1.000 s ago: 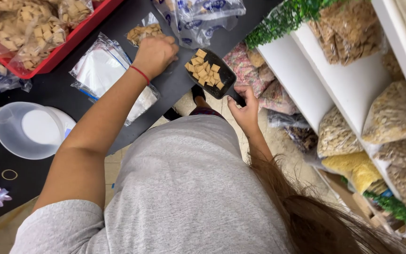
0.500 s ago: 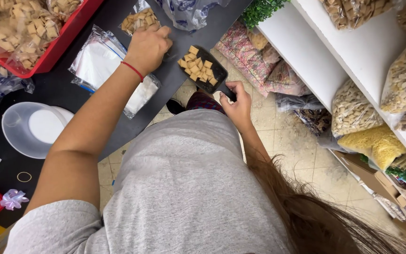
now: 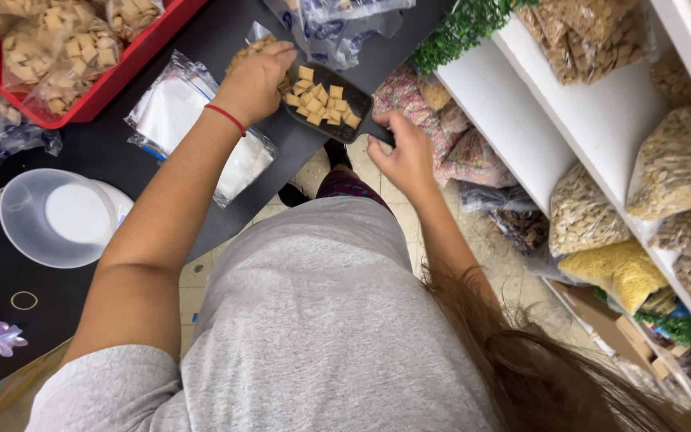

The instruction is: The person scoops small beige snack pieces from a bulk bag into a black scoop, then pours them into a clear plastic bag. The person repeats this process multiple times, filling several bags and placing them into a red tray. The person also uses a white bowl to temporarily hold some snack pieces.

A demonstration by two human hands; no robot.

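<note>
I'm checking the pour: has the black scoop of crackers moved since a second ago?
Yes. The black scoop has moved toward the small clear bag under the left hand.

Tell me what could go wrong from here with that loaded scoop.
The black scoop, held by its handle in the right hand, is piled with tan square crackers; they could spill over the counter edge. The left hand covers the small bag, so a pour might miss its mouth.

A matt black plastic scoop [image 3: 331, 102] carries dry, rough-faced tan crackers [image 3: 319, 100], beside glossy, crinkled clear plastic bags [image 3: 181, 112] on a smooth, dull black tabletop [image 3: 105, 152], near a shiny red plastic tray [image 3: 113, 76] and a translucent, smooth plastic bowl [image 3: 49, 220].
</note>
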